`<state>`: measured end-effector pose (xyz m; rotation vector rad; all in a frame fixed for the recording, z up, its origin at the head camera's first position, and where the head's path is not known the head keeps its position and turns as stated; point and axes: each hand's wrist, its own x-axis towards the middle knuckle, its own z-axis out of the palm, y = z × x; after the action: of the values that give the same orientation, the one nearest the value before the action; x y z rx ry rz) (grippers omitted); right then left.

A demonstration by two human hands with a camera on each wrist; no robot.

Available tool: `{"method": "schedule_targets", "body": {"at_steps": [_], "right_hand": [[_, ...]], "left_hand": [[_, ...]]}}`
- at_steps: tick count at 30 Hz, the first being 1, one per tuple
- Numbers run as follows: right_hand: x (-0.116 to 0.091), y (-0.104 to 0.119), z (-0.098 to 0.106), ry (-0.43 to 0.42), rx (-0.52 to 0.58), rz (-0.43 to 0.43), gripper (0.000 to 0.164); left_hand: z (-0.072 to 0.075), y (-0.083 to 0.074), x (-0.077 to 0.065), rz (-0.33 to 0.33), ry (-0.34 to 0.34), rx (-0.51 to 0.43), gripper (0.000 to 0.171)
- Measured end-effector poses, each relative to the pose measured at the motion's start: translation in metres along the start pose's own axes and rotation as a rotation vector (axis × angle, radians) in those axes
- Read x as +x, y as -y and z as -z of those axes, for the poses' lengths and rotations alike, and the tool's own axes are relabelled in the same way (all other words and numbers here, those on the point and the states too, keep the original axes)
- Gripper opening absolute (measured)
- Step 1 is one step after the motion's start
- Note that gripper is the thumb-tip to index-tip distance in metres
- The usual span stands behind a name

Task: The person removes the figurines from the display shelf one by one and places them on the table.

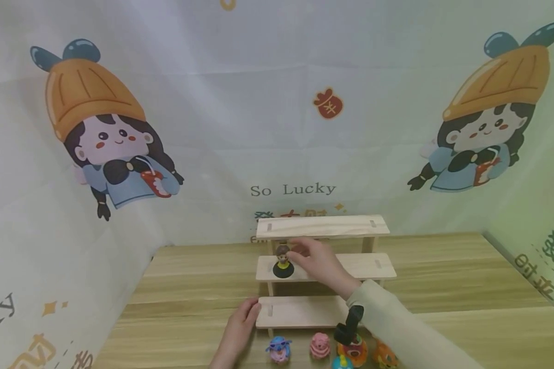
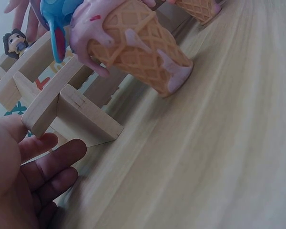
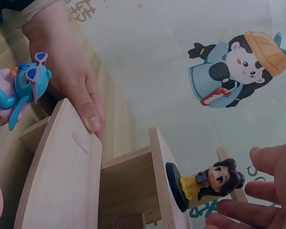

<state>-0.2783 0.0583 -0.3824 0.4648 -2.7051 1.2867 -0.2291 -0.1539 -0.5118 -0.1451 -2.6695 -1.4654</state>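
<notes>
A small princess figurine (image 3: 209, 182) with dark hair and a yellow dress stands on a dark round base. It is at the left end of the middle tier of a three-tier wooden display shelf (image 1: 304, 312). My right hand (image 1: 317, 260) is just to the right of its head; in the right wrist view the fingers (image 3: 245, 212) are spread and apart from it. At the left end of the lowest tier, my left hand (image 1: 237, 328) touches the board's edge. Its fingers (image 2: 57, 160) are loosely bent beside the board end in the left wrist view.
In front of the shelf stand a blue figure on an ice-cream cone (image 1: 279, 349), a pink figure (image 1: 320, 346) and other colourful figures, including an orange one (image 1: 386, 354). A printed cloth (image 1: 212, 128) hangs behind the wood-grain table (image 1: 180, 292).
</notes>
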Motion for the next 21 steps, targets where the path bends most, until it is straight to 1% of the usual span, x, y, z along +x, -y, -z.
{"method": "schedule_targets", "body": {"at_steps": [5,13,17,21], "right_hand": [[0.003,0.000,-0.004,0.021,0.010,-0.004,0.037],[0.008,0.000,-0.005,0.008,0.008,-0.011,0.035],[0.011,0.000,-0.008,0.008,-0.005,0.002,0.035],[0.013,0.000,-0.011,0.005,0.015,-0.001,0.033]], "left_hand": [[0.000,0.000,0.000,0.004,0.008,-0.004,0.041],[0.001,0.000,0.002,0.012,0.011,-0.008,0.042],[0.001,0.001,0.001,0.007,0.012,-0.012,0.042],[0.001,0.001,0.000,0.002,0.011,-0.014,0.043]]}}
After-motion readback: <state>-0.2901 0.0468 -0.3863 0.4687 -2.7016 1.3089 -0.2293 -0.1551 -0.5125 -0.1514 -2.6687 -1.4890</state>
